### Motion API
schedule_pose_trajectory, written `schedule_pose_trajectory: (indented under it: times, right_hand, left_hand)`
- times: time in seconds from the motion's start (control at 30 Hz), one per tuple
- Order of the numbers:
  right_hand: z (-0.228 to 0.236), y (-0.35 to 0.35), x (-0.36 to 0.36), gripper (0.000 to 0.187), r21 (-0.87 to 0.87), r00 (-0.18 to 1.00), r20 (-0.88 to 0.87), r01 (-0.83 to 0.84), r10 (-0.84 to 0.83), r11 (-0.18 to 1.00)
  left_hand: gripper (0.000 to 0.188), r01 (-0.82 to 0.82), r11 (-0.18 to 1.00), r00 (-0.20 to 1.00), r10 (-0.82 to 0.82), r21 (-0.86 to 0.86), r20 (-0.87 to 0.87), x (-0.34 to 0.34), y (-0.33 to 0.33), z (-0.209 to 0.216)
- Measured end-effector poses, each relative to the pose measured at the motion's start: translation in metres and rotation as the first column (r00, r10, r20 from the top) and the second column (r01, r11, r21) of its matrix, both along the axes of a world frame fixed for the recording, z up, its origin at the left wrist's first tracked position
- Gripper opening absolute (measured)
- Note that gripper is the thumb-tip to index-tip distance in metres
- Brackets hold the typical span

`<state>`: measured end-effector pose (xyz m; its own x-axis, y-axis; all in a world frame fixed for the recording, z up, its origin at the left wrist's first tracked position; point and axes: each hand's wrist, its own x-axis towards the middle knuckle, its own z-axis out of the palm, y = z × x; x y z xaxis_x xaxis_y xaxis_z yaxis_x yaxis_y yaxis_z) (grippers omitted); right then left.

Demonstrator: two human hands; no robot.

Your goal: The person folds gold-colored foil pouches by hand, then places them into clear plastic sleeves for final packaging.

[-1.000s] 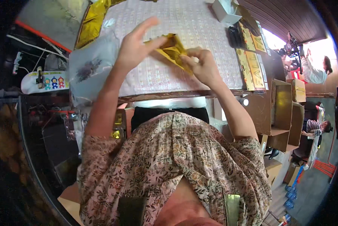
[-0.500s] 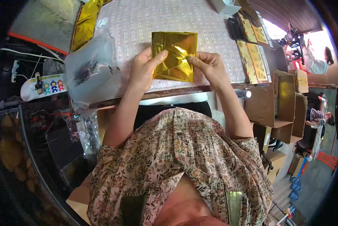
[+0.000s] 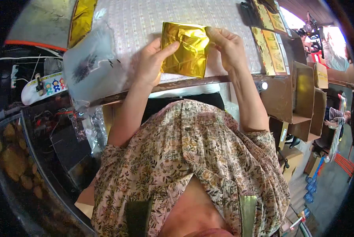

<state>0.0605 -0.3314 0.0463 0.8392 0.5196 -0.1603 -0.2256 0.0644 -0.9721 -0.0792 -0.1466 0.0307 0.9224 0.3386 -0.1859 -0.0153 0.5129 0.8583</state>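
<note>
A shiny gold foil square [image 3: 186, 53], creased and catching the light, is held up above the near edge of the table. My left hand [image 3: 153, 59] grips its left side, the thumb lying across the front and the fingers behind. At its upper right corner my right hand [image 3: 227, 45] pinches the foil between thumb and fingers. Whether the square is a pouch or a folded sheet I cannot tell. Beneath it lies the pale patterned table cover [image 3: 133, 23].
A clear plastic sheet or bag [image 3: 82, 71] with dark strands lies at the table's left, near more gold foil [image 3: 82, 19]. Printed boxes [image 3: 273, 47] line the right edge. Open cardboard boxes [image 3: 277, 98] stand beyond it, and a skateboard [image 3: 30, 93] is at far left.
My right hand has moved up from the foil's right side to its upper right corner. The foil sits slightly higher in view, and its creases have shifted. My left hand keeps its hold.
</note>
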Motion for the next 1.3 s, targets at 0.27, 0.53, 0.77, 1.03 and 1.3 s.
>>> schedule_pose_trajectory:
  times: [0.27, 0.53, 0.77, 1.03, 1.3]
  right_hand:
    - [0.002, -0.023, -0.011, 0.021, -0.152, 0.985, -0.067, -0.168, 0.159, 0.974]
    - [-0.001, -0.034, 0.001, 0.010, -0.064, 0.997, -0.071, 0.025, -0.030, 0.998]
    - [-0.006, -0.081, 0.014, 0.010, -0.044, 0.987, -0.137, 0.074, -0.079, 0.996]
    - [0.036, -0.206, 0.031, 0.017, 0.029, 0.827, 0.072, 0.557, -0.557, 0.830]
    - [0.009, -0.309, 0.050, 0.013, 0.241, 0.818, 0.038, 0.550, -0.574, 0.800]
  left_hand:
    - [0.034, -0.016, 0.996, 0.999, 0.012, -0.083, -0.050, 0.019, 0.004, 0.003]
    - [0.038, 0.123, 0.975, 0.992, -0.115, -0.184, 0.050, 0.035, 0.001, 0.022]
    - [0.040, 0.226, 0.972, 0.973, -0.228, -0.060, -0.035, 0.063, -0.031, 0.044]
    - [0.031, 0.180, 0.388, 0.942, -0.333, 0.904, -0.045, 0.178, -0.092, 0.044]
    - [0.022, -0.183, -0.295, 0.925, -0.375, 0.938, 0.062, 0.287, -0.168, 0.008]
